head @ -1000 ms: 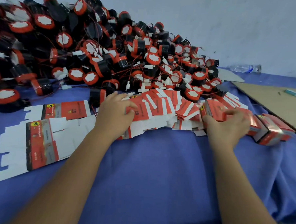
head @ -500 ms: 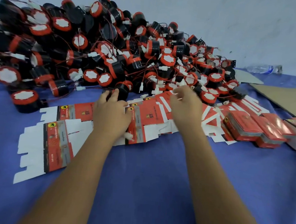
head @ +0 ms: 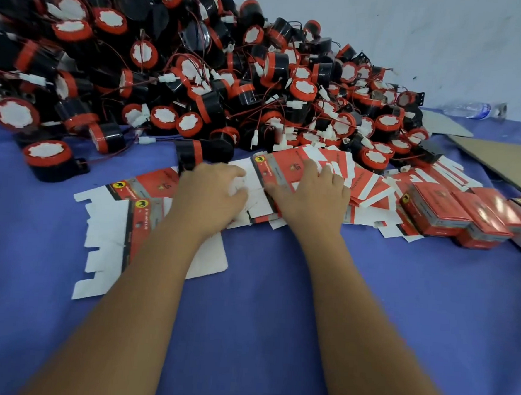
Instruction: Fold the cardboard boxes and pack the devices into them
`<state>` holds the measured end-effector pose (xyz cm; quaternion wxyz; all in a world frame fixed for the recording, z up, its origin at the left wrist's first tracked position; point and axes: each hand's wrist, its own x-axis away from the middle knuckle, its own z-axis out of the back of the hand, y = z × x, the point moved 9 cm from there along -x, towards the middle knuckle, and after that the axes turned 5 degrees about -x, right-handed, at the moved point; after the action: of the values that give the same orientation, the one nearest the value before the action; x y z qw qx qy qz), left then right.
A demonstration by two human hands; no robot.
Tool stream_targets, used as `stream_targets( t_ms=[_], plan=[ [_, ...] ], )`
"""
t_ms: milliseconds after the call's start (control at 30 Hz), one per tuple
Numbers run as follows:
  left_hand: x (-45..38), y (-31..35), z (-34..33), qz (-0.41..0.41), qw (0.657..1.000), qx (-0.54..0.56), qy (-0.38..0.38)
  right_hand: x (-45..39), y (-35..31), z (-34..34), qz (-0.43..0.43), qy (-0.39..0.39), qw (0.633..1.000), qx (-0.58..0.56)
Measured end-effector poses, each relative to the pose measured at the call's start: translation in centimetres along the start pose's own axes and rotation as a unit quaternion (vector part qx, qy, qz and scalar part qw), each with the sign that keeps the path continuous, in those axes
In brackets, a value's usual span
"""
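Hands meet over a loose fan of flat, unfolded carton blanks near the middle of the counter. The left hand (head: 211, 191) lies palm down on a white flap, fingers bent and spread, apparently pinning the sheets so they do not slide. The right hand (head: 311, 194) rests just beside it on the top red blank (head: 281, 168); its fingers curl over the far edge and the thumb reaches toward the near edge, which looks like the start of lifting one blank off the pile. Whether it has truly gripped the sheet cannot be told.

More flat blanks (head: 114, 219) lie to the left, partly under the left forearm, printed side up with white tabs showing, within easy reach for the next folds. To the right, finished red boxes (head: 435, 208) stand in a row, touching one another, set aside from the work area.

Behind the blanks rises a large heap of devices (head: 200, 71), round black bodies with orange rings, white labels and thin red wires, spilling to the blanks' far edge so each can be picked up quickly. The blue cloth counter (head: 262, 304) lies under everything. A plastic bottle (head: 475, 109) lies far right by the wall, near a brown cardboard sheet (head: 505, 157).
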<state>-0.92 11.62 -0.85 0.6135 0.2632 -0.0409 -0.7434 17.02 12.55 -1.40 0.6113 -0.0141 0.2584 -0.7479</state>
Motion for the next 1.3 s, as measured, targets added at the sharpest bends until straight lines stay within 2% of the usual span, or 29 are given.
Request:
stream_targets(
  t_ms=[67,133,200,267,400,467,600,700,767,900,1033,1200,1300],
  plan=[
    [0.4,1.5,-1.4,-0.037,0.998,-0.028,-0.050,-0.3,0.7,0.9,0.006,0.026,0.998,-0.051],
    [0.4,1.7,-2.1,-0.046,0.996,-0.050,-0.064,-0.3,1.4,2.4,0.000,0.078,0.981,-0.179],
    [0.3,1.3,-2.2,-0.038,0.996,-0.038,-0.069,0.1,1.8,4.2,0.002,0.143,0.935,-0.324],
    [0.2,1.1,-2.3,-0.036,0.997,-0.020,-0.064,0.6,1.4,5.4,0.023,0.172,0.890,-0.421],
    [0.1,1.4,-1.9,-0.033,0.997,0.065,-0.039,0.6,0.7,4.8,0.001,0.118,0.806,-0.580],
    [0.1,1.2,-1.7,-0.025,0.992,0.114,-0.037,0.3,0.8,4.5,-0.018,0.094,0.783,-0.614],
    [0.0,0.7,-1.6,0.002,0.985,0.170,-0.033,0.4,0.2,4.0,-0.008,0.036,0.806,-0.591],
    [0.0,1.6,-0.8,-0.038,0.991,0.129,0.002,0.9,-1.6,3.7,0.058,0.017,0.848,-0.527],
    [0.0,1.9,-0.4,-0.052,0.993,0.105,0.020,1.2,-2.6,3.9,0.101,0.026,0.862,-0.496],
    [0.0,1.4,0.3,-0.024,0.994,0.094,0.055,1.2,-2.9,3.5,0.100,0.008,0.840,-0.534],
    [0.2,1.2,2.3,-0.013,0.989,-0.012,0.144,1.0,-2.2,3.2,0.052,0.003,0.788,-0.613],
    [0.5,3.2,2.4,-0.104,0.978,-0.068,0.165,1.6,-3.3,3.3,0.072,-0.042,0.774,-0.628],
    [0.6,3.6,2.6,-0.110,0.975,-0.044,0.187,2.4,-4.9,3.2,0.102,-0.098,0.758,-0.637]
  ],
)
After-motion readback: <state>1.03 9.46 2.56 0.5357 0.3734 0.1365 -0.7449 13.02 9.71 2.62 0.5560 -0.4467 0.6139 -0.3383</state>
